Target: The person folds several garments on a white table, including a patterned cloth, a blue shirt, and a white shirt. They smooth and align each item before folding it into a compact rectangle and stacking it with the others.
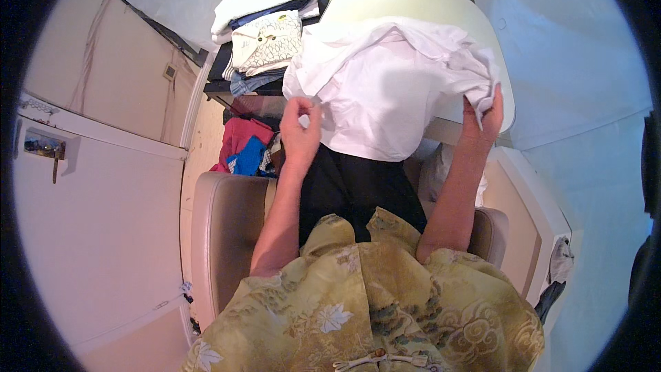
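Observation:
A white, thin cloth garment [382, 93], which looks like a shirt, lies over the near part of a pale table [403, 0] and hangs over its front edge towards my lap. My left hand [302, 132] is at the garment's left edge, fingers curled with thumb and fingertips close together; whether cloth is pinched between them is hard to tell. On the right, my right hand [485, 113] grips a bunched part of the same garment, with folds of cloth between thumb and fingers.
Folded clothes [266, 39] are stacked on a black stand [219, 64] left of the table. Red and blue clothes [248, 150] lie below it. Armchair sides [227, 217] flank me. A white cabinet [516, 206] stands at right, and a door [103, 227] is at left.

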Demonstrator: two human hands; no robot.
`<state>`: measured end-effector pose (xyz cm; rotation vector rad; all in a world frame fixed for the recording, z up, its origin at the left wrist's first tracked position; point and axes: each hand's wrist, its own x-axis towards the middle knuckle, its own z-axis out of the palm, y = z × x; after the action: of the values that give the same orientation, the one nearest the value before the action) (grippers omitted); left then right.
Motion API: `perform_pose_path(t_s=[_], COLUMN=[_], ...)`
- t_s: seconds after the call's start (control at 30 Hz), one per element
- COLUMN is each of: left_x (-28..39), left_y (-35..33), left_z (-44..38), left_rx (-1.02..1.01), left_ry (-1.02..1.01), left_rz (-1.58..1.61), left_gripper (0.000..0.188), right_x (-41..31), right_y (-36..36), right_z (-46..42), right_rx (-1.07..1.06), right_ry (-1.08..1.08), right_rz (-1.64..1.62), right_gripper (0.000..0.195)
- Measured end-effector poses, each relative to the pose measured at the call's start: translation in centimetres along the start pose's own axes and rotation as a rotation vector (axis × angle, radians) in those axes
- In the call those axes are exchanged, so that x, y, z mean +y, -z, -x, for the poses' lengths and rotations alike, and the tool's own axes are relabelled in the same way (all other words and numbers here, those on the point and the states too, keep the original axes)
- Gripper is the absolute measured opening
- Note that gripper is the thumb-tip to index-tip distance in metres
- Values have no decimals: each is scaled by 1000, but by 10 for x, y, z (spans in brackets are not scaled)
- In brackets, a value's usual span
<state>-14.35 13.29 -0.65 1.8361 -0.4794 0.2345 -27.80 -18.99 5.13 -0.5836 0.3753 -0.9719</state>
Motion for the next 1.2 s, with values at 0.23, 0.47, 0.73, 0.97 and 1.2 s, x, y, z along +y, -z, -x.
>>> perform_pose_path(t_s=[0.23,0.47,0.73,0.97,1.2], left_x=[62,35,87,140,71], left_y=[-49,-78,-25,28,40], left_z=[43,70,29,-24,-75], left_rx=[-296,-434,-233,47,94], left_ry=[-261,-461,-128,-119,302], left_rz=[-389,-462,27,531,541], left_gripper=[76,56,23,24,14], right_x=[-32,-55,-55,-39,-16], right_y=[-9,-15,24,-3,-53], right_z=[23,32,9,1,19], right_rx=[152,126,67,-75,-132], right_ry=[149,172,244,292,337], right_rz=[199,161,113,250,519], right_gripper=[42,43,40,28,24])
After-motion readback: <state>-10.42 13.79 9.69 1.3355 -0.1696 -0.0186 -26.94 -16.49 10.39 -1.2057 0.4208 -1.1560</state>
